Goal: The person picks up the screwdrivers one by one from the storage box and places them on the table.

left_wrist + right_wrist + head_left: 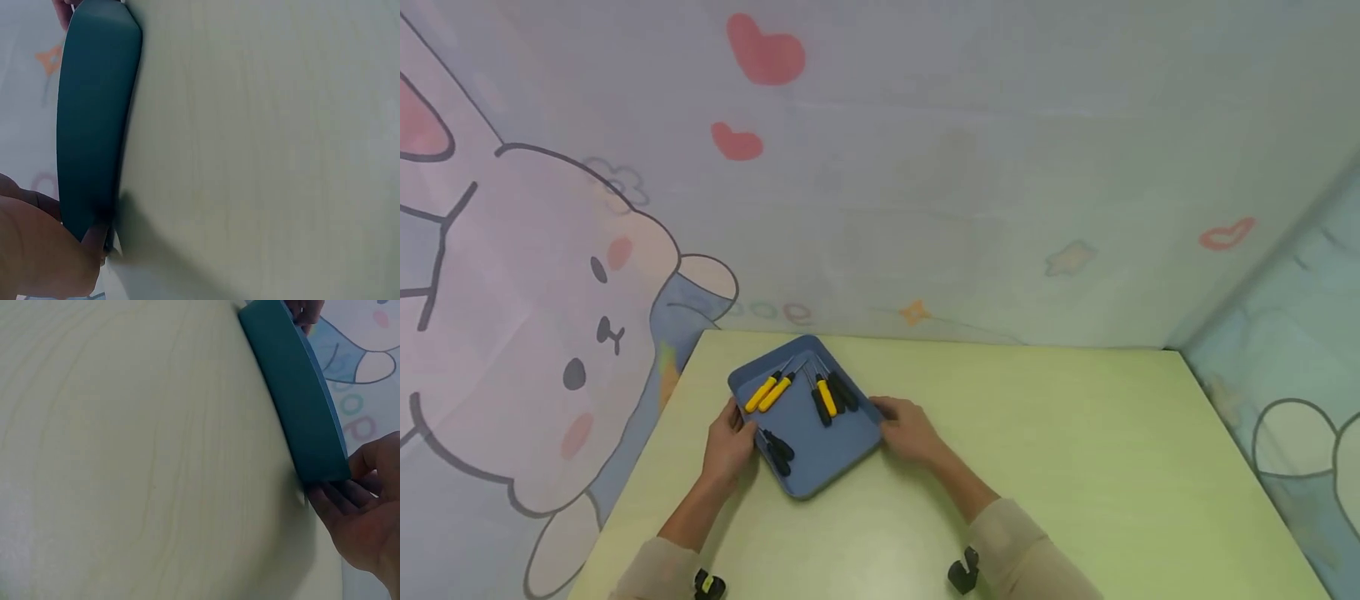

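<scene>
A blue tray (820,450), turned at an angle, is held at the table's back left. My left hand (727,450) grips its left edge, thumb at the rim; the left wrist view shows that hand (50,244) at one end of the tray's side wall (97,125). On the opposite edge my right hand (912,429) pinches the tray; in the right wrist view, its fingers (328,503) reach under the corner. Inside lie screwdrivers with yellow handles (777,392) and black handles (842,390). Two short black-handled tools (778,450) lie near my left thumb.
The pale yellow-green table (1037,442) extends to the right and in front of the tray. Behind it stands a wall covering (962,183) printed with hearts and a cartoon rabbit (550,317). A second printed wall (1300,333) borders the right side.
</scene>
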Demonstrator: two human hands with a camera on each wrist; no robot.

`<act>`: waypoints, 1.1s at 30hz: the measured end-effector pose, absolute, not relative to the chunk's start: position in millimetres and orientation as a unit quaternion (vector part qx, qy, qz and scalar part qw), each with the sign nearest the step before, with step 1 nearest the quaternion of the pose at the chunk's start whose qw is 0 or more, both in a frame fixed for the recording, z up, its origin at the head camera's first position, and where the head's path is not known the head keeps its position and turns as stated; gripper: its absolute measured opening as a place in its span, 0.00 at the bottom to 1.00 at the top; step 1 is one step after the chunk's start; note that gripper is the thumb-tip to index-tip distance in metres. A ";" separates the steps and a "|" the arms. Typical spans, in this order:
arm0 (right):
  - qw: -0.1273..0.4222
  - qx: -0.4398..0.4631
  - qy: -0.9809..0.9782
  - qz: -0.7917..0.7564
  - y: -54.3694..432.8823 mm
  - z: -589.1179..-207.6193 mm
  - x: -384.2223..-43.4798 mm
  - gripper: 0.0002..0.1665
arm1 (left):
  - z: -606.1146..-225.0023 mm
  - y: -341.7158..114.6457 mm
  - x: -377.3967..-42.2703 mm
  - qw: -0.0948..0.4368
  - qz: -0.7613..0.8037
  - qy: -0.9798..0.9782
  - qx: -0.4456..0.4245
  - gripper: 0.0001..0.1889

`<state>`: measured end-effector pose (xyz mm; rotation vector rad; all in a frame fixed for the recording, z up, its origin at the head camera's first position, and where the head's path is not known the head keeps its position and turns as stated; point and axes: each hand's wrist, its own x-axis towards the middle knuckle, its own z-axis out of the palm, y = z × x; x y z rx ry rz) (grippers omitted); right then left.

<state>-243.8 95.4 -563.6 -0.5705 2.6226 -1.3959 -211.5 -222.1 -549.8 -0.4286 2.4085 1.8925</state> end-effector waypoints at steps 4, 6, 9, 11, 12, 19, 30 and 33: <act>0.076 -0.177 0.853 -0.484 101.0 -562.3 -241.7 0.33 | -546.8 -216.8 -213.4 0.018 0.609 0.782 -0.132 0.40; 0.080 -0.175 0.851 -0.489 102.9 -564.2 -240.0 0.32 | -547.0 -213.8 -213.3 0.022 0.604 0.786 -0.129 0.40; 0.062 -0.176 0.855 -0.484 106.1 -566.9 -238.5 0.28 | -548.1 -208.5 -214.4 0.031 0.596 0.793 -0.123 0.39; 0.044 -0.171 0.858 -0.481 109.5 -568.2 -238.5 0.25 | -547.3 -204.3 -216.3 0.034 0.592 0.797 -0.114 0.39; 0.038 -0.164 0.860 -0.482 111.6 -567.6 -238.2 0.25 | -546.3 -202.2 -217.8 0.036 0.590 0.799 -0.109 0.39; 0.013 -0.132 0.857 -0.498 129.2 -559.8 -234.5 0.23 | -530.6 -188.0 -228.7 0.045 0.586 0.807 -0.057 0.38; 0.003 -0.095 0.853 -0.514 156.5 -546.2 -218.3 0.22 | -530.5 -162.1 -242.1 0.061 0.603 0.795 -0.025 0.40; -0.001 -0.084 0.853 -0.515 164.1 -545.5 -212.6 0.22 | -531.5 -152.7 -244.3 0.064 0.599 0.798 -0.023 0.40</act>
